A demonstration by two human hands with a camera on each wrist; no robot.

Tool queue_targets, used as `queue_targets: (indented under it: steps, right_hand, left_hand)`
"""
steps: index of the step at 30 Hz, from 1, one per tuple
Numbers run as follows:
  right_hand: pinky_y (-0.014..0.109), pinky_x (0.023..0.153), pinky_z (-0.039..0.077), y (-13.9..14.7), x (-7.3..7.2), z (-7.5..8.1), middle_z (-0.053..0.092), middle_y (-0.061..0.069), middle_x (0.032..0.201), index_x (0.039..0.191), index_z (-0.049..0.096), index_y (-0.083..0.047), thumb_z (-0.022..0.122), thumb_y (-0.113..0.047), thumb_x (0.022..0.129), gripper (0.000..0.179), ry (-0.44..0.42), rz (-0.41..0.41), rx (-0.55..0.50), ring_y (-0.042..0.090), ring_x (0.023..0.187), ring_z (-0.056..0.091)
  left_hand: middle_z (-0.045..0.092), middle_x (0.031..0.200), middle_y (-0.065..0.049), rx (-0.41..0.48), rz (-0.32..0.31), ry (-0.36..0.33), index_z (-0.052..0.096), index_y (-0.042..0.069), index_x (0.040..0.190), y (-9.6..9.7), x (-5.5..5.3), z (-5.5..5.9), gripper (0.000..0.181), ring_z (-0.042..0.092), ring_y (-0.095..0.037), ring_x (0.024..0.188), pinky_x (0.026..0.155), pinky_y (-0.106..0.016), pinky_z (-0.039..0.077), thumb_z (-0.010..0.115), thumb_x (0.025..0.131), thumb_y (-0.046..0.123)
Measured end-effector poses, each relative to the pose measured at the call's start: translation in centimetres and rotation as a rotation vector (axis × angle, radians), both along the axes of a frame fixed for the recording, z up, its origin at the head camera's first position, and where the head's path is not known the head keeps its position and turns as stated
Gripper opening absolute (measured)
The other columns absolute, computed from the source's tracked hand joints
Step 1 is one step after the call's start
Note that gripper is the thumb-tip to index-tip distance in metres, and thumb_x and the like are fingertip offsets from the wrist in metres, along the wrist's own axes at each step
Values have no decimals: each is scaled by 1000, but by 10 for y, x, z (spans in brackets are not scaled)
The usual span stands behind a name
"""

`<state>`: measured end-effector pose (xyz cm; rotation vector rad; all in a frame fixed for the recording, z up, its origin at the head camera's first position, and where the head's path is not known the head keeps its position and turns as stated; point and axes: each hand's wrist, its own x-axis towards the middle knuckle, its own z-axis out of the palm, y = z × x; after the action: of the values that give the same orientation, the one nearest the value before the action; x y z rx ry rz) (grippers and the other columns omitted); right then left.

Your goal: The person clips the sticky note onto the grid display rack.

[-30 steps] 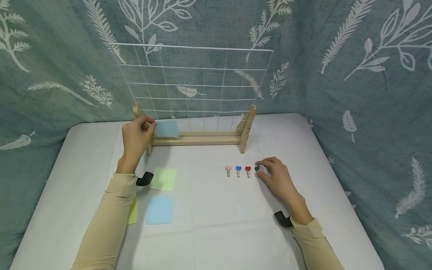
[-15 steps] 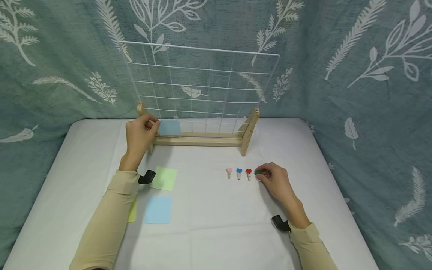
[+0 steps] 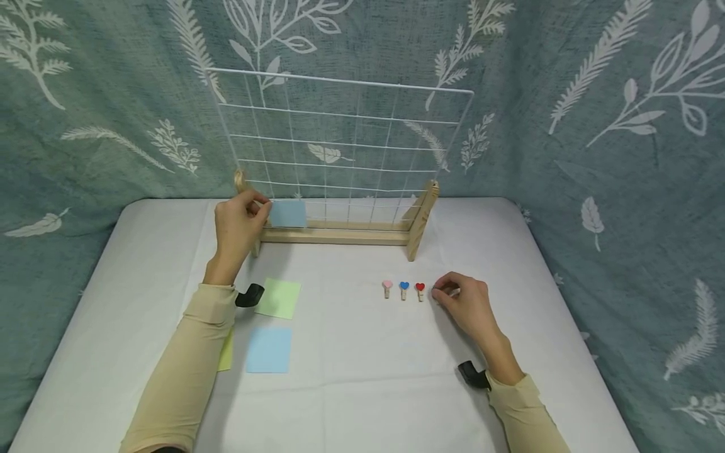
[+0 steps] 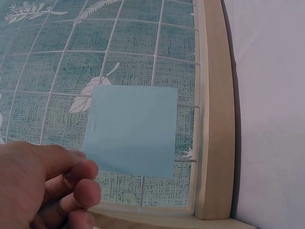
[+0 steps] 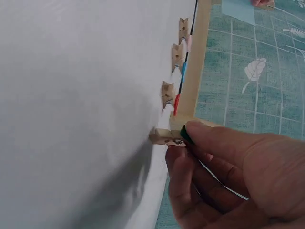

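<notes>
Paper square [image 4: 131,129], blue, pinched by left grip [image 3: 239,226] before wire grid [image 3: 340,80]; wooden clothespin [image 5: 161,136], green-topped, clamped in right grip [image 3: 466,305]; heart-topped clips [image 3: 404,286] near, on white tabletop [image 3: 362,340].

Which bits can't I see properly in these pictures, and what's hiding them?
Yellow-green note: head view, mostly hidden by the left sleeve.
Green heart on the held clothespin: right wrist view, mostly covered by the right hand.
Wooden stand's left post: head view, its middle is behind the left hand.
Left hand, again: right wrist view, mostly cut off by the top edge.
</notes>
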<state>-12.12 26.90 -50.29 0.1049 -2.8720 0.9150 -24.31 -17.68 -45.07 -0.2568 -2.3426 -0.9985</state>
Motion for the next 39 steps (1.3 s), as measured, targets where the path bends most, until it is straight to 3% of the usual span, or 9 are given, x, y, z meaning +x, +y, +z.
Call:
queue_targets:
  steps: [10,19,27,33,39]
  right_hand:
    - [18,68,54,-7,-3,5,78,5,86,94,76,-8,85,-5,88,11,109,19,-71,20,81,73]
    - [12,71,55,-16,-1,6,79,4,91,105,77,-6,87,-5,86,21,135,97,-179,19,80,76]
    - [17,77,58,-24,-1,10,81,3,97,109,80,-8,86,-5,87,23,112,173,-191,17,84,78]
    - [18,81,59,-30,1,12,80,4,103,112,80,-8,83,-4,89,24,22,223,-289,17,92,77]
    - [21,80,59,-39,1,11,79,1,101,110,79,-10,82,-8,90,20,10,291,-329,16,89,76]
  left_hand:
    - [71,64,-14,-4,-5,5,79,0,94,0,-3,1,8,61,-27,52,58,-38,47,77,95,8]
    - [70,64,-14,-5,-5,8,79,0,94,0,-2,3,8,60,-27,51,57,-38,46,77,96,8]
    - [70,64,-15,-6,-6,6,79,-1,94,-1,-2,4,9,60,-28,50,56,-38,45,77,96,7]
    - [71,64,-15,-6,-17,-6,79,-1,95,-1,-2,3,10,62,-28,49,54,-39,47,77,96,9]
    - [71,64,-14,-9,-8,-14,79,-1,94,-2,-2,2,8,62,-28,49,55,-41,48,78,95,7]
